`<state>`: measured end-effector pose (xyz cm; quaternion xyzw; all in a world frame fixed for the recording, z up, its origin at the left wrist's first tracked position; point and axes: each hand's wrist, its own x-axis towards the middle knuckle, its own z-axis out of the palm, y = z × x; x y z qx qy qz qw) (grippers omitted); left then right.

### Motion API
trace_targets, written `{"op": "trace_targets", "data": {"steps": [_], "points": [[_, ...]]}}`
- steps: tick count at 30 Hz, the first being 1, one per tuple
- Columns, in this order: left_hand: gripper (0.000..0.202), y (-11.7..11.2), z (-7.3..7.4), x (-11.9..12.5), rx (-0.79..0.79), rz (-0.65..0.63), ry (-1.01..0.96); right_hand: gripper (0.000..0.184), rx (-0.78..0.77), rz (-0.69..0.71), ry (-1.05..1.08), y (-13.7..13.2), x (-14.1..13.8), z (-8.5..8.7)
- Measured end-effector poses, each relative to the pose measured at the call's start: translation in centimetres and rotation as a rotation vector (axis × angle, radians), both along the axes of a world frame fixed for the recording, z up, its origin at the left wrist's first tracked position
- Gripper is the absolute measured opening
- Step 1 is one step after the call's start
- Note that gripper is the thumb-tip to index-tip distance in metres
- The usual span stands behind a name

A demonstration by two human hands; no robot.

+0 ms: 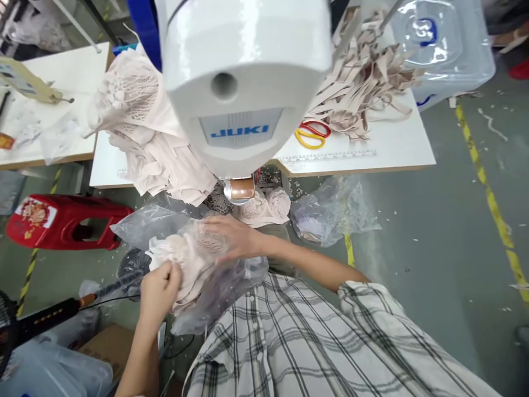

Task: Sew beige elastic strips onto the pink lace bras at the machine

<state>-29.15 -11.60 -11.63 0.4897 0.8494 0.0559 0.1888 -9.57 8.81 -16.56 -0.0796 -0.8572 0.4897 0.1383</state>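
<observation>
A bundle of pale pink lace bra pieces (pixel 188 259) lies on a clear plastic bag (pixel 225 292) in front of my body. My left hand (pixel 161 286) is closed in a fist at the bundle's near left edge, gripping the fabric there; its fingertips are partly hidden. Across the top of the bundle my right hand (pixel 237 237) lies flat, slightly blurred, with its fingers stretched out over the lace. Just beyond it, a lace bra (pixel 266 207) sits below the head of the white sewing machine (pixel 242 99).
More pale fabric pieces (pixel 165 157) hang over the edge of the white table (pixel 397 149). Right of the machine are scissors (pixel 312 134) and beige straps (pixel 351 88). A red stool (pixel 70 220) stands left, a fan (pixel 41 325) lower left. Another plastic bag (pixel 330 215) hangs right.
</observation>
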Motion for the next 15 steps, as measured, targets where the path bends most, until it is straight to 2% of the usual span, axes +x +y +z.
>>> {"op": "trace_targets", "data": {"steps": [1,3,4,5,8,12,13,15], "points": [[0.043,0.9,0.9,1.1,0.062,-0.107,-0.034,0.066,0.01,0.103,-0.003,-0.4,-0.7,1.0],[0.044,3.2,2.0,3.1,0.139,-0.291,-0.104,0.041,-0.006,0.282,-0.058,-0.5,-0.8,2.4],[0.044,4.5,2.2,3.8,0.182,-0.332,-0.142,0.035,-0.021,0.331,-0.081,-0.3,-0.3,3.0],[0.043,5.8,2.2,4.1,0.235,-0.33,-0.191,0.037,-0.025,0.346,-0.086,-0.1,0.6,3.5],[0.036,9.9,0.8,3.9,0.326,-0.212,-0.478,0.043,0.1,0.196,0.0,0.7,4.6,5.4],[0.043,13.7,-1.8,3.8,0.078,-0.081,-1.211,0.044,0.325,-0.012,0.1,1.0,9.7,7.8],[0.047,14.2,-2.2,4.1,0.028,-0.035,-1.361,0.044,0.356,-0.043,0.116,0.9,10.6,8.2],[0.052,14.8,-2.6,4.8,-0.037,0.034,-1.538,0.043,0.417,-0.101,0.138,0.5,12.2,8.5]]}}
